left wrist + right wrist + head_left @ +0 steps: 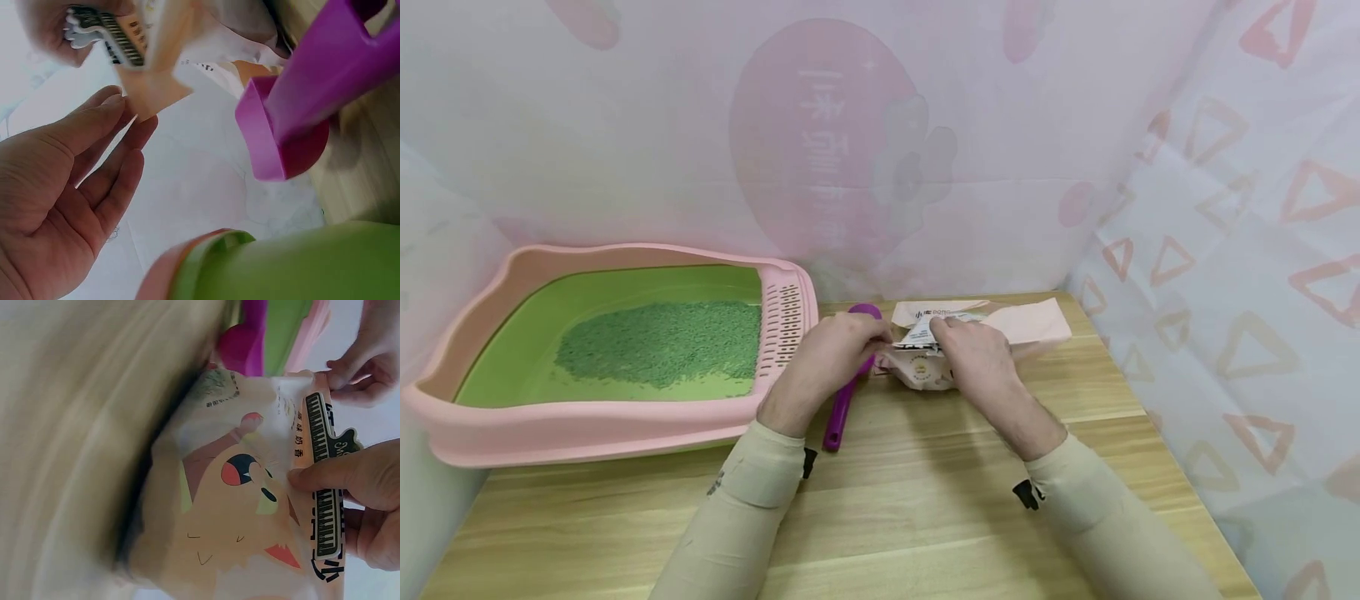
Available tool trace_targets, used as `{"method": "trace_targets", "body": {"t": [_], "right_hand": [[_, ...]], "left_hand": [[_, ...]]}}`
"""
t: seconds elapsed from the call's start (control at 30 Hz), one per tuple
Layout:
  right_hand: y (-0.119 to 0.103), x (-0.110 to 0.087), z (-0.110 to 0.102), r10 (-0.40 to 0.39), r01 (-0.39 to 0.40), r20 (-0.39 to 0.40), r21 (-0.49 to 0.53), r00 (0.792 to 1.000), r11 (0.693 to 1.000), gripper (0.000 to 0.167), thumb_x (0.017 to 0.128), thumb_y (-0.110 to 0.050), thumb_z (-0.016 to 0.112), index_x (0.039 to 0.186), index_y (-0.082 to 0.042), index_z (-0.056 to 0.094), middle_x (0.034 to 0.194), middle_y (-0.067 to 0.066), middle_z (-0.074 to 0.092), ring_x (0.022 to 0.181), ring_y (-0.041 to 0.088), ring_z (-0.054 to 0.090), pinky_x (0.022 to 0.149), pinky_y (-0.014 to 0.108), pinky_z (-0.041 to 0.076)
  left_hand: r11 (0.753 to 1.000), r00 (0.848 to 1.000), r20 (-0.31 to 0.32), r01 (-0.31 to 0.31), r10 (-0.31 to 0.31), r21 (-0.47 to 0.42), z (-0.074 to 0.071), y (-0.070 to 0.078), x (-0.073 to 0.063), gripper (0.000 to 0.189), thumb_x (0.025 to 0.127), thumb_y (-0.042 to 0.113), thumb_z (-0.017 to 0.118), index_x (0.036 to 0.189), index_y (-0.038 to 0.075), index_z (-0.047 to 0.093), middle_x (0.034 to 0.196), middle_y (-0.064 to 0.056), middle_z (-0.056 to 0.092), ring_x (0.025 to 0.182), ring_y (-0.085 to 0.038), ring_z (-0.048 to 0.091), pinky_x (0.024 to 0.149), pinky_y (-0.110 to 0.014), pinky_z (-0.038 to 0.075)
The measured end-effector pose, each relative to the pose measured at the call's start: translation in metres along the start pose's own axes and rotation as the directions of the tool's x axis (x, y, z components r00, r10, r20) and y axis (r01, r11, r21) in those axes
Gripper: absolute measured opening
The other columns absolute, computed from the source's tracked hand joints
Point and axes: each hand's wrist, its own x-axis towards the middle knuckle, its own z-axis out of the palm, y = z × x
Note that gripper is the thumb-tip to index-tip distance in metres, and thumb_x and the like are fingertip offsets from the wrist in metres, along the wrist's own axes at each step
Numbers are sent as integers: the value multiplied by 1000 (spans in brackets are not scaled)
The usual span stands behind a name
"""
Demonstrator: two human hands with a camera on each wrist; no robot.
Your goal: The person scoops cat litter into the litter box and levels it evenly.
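A pale pink printed bag (922, 372) with a cartoon cat stands on the table, its top edge folded flat. A piano-key patterned bag clip (324, 478) lies along that top edge. My left hand (835, 357) pinches the bag's top corner between thumb and fingertips, as the left wrist view shows. My right hand (988, 371) grips the folded top and the clip, thumb in front and fingers behind. Close beside the bag, below my left hand, is a purple scoop (840, 412); in the head view that hand partly covers it.
At the left stands a pink-rimmed litter box (602, 429) with a green tray and green pellets inside. Pale pink packaging (1037, 321) lies behind and right of the bag. A printed cloth wall (662, 167) rises behind the wooden table (880, 517).
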Motion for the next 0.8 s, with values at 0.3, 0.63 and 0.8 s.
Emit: {"method": "trace_targets", "body": {"t": [0.3,0.63,0.8], "right_hand": [[24,1,31,0,0,-29,22,1000,1000,28,91,16,71,100,-11,66,90,9,79,75,36,77,55,55,62],[5,-13,-7,-33,23,152,69,988,997,29,98,-26,95,91,-15,68,80,3,74,71,29,71,59,54,60],[0,-18,-25,-61,-3,380,164,923,986,45,101,-54,92,79,-21,69,71,-6,60,67,17,56,62,40,48]], "left_hand": [[999,1000,20,12,-11,-45,-2,-1,-4,12,111,16,83,121,18,89,120,-3,90,110,-30,85,97,-51,71],[999,1000,2,24,-24,-27,-9,-10,-8,10,111,17,82,120,19,88,118,-3,90,111,-29,87,97,-50,72],[1000,1000,-11,22,-22,-21,-9,-14,-12,10,113,24,82,118,17,88,114,-3,90,103,-27,85,92,-49,71]]}}
